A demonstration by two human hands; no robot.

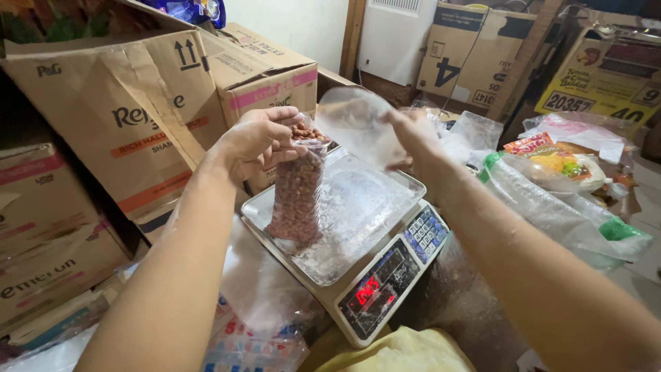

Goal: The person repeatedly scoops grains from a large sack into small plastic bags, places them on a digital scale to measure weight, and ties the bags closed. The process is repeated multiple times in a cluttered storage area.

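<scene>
hands (330,141) around peanut bag (296,196)

A single view, from a camera worn on the person's head, looks down and forward over both forearms. It sits close: the arms enter from the bottom edge and fill much of the lower frame. The digital scale (348,231) lies near the middle, seen from above at a slant, its display turned toward the camera. Cardboard boxes (117,117) close off the left and far side. The wide lens seems to bend the edges, so things there are hard to judge.
</scene>
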